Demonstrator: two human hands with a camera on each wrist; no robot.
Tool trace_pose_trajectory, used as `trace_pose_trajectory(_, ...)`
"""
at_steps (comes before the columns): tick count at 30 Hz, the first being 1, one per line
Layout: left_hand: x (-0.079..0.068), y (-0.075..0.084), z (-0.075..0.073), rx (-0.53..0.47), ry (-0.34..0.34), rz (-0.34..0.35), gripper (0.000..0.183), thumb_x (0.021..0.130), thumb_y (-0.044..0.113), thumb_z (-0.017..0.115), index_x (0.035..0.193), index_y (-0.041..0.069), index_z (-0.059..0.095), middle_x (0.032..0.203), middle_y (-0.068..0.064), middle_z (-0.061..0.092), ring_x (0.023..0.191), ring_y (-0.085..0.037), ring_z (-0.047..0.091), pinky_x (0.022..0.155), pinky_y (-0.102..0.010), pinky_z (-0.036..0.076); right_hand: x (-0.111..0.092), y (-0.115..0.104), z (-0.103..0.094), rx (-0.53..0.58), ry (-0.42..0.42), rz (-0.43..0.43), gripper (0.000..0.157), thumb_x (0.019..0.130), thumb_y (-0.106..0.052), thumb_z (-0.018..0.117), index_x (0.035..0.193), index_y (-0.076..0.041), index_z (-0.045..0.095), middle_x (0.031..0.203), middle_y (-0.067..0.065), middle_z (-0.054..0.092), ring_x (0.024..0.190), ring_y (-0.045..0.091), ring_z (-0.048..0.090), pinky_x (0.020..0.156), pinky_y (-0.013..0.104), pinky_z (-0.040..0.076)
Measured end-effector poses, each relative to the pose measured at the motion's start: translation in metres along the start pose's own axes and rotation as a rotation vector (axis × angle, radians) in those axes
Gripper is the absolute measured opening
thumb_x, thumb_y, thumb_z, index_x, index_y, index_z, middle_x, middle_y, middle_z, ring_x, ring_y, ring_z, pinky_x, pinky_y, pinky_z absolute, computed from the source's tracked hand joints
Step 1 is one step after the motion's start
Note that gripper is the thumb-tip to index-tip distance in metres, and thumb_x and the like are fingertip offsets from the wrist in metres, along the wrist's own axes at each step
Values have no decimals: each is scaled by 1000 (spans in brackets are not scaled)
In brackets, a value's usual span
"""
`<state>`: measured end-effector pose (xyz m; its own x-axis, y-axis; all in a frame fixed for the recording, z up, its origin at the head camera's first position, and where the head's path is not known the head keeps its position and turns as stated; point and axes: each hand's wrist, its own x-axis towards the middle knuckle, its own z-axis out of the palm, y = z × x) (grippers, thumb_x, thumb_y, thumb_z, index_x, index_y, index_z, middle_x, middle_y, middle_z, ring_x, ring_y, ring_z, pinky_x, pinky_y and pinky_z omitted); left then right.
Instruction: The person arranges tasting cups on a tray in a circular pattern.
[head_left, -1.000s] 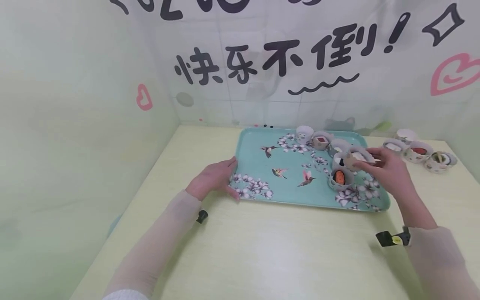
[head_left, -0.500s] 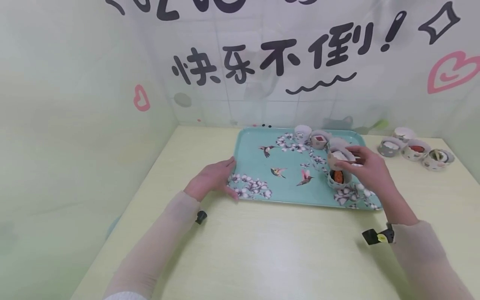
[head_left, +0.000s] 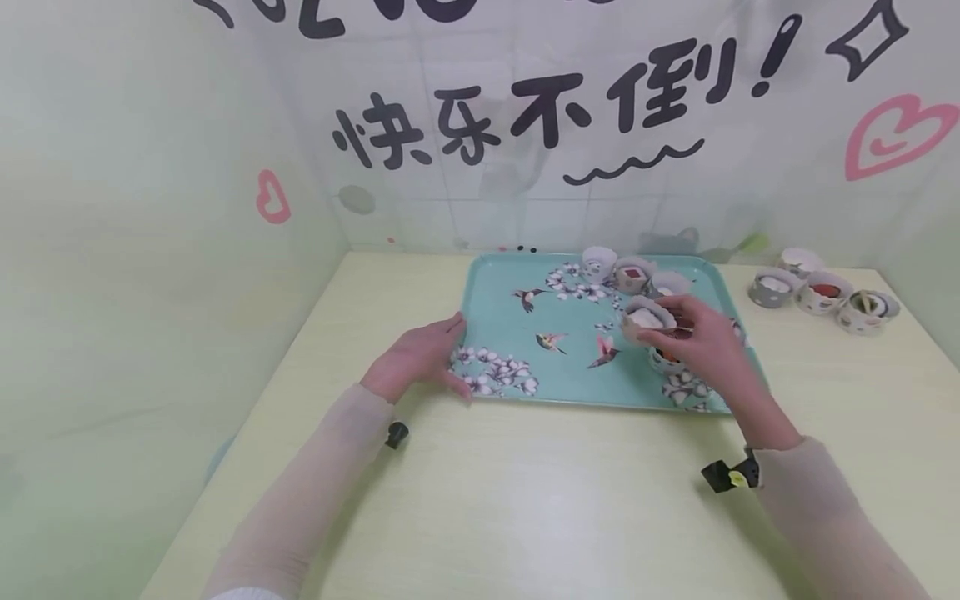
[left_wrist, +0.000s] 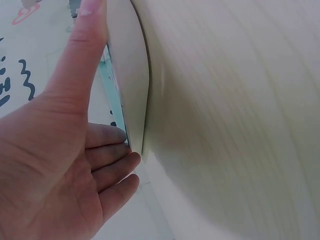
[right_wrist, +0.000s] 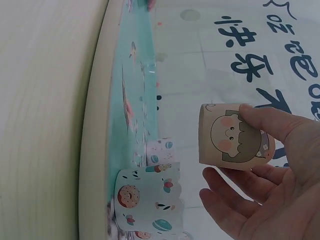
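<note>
- Head view: the right hand holds a small cup with whitish filling, thumb on its near side, fingers on the far side
- Right wrist view shows the small cup raised apart from the tray; its wall bears a cartoon face
- That wall looks like thin card, so probably light, fairly stiff and easy to dent: a gentle pinch on opposite sides, with the cup level, should suit it
- Left hand: fingers fairly straight, thumb spread from them, touching the tray's near-left corner; the tray looks hard and smooth, so cups may slide if it is tipped
- Just below the right hand, partly covered by it, stands an orange-filled cup
- Beyond its fingers, the white cup, red-topped cup and pale cup line the far side, their scalloped edges easy to knock
- Leftward of that hand, the tray's bird-printed middle offers the most room, bounded by a raised rim
- Well to its right, a group of cups stands on the worktop
</note>
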<state>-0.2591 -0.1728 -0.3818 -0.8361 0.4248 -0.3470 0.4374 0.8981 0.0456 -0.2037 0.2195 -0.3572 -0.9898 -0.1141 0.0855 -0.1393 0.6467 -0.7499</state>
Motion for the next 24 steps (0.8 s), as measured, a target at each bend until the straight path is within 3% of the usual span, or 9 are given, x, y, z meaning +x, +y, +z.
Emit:
trace_pose_trajectory(2, 1, 1, 0, -6, 1, 6, 137, 61, 76, 74, 159, 1, 13, 168, -15, 10, 154, -32, 21, 124, -44, 30, -1, 2, 3, -7, 5, -9, 56, 91, -36, 72, 133, -2, 55, 123, 20, 63, 103, 32, 63, 69, 11, 50)
trace_pose_trajectory(3, 1, 1, 1, -7, 1, 11, 137, 61, 75, 74, 159, 1, 13, 168, -15, 10, 154, -32, 20, 124, -44, 30, -1, 3, 4, -21, 9, -16, 55, 91, -35, 73, 131, -2, 56, 119, 19, 64, 97, 28, 61, 66, 11, 48)
trace_pose_trajectory(6, 1, 1, 1, -11, 5, 18, 137, 61, 74, 75, 159, 0, 13, 168, -16, 10, 154, -33, 21, 124, -45, 30, -1, 5, 8, -80, 24, -37, 50, 91, -32, 73, 128, -3, 57, 98, 16, 62, 79, 22, 49, 59, 19, 40)
trace_pose_trajectory(10, 0, -1, 1, -9, 20, 20, 137, 61, 74, 76, 159, 0, 13, 168, -16, 10, 154, -33, 21, 124, -45, 31, 2, 8, 14, -119, 24, -45, 48, 90, -31, 74, 127, -4, 58, 82, 11, 52, 72, 21, 42, 58, 27, 33)
trace_pose_trajectory(16, -1, -6, 1, -12, 27, 34, 137, 61, 74, 76, 158, -1, 15, 167, -18, 11, 153, -34, 22, 123, -46, 31, 4, 7, 20, -146, -7, -21, 52, 90, -32, 75, 130, -3, 58, 91, 14, 58, 78, 23, 45, 62, 29, 35)
trace_pose_trajectory(21, 1, -5, 2, -22, 38, 37, 136, 62, 73, 77, 158, -1, 16, 167, -18, 12, 153, -35, 23, 123, -46, 32, 4, 9, 23, -180, -23, -30, 51, 89, -28, 76, 130, -2, 58, 83, 13, 58, 73, 22, 45, 60, 29, 36)
trace_pose_trajectory(24, 3, -3, 2, -23, 37, 41, 135, 62, 72, 77, 158, -1, 16, 167, -18, 13, 153, -35, 23, 123, -46, 32, 4, 12, 23, -206, -39, -33, 51, 89, -28, 76, 130, -2, 59, 88, 14, 62, 74, 23, 46, 61, 30, 35)
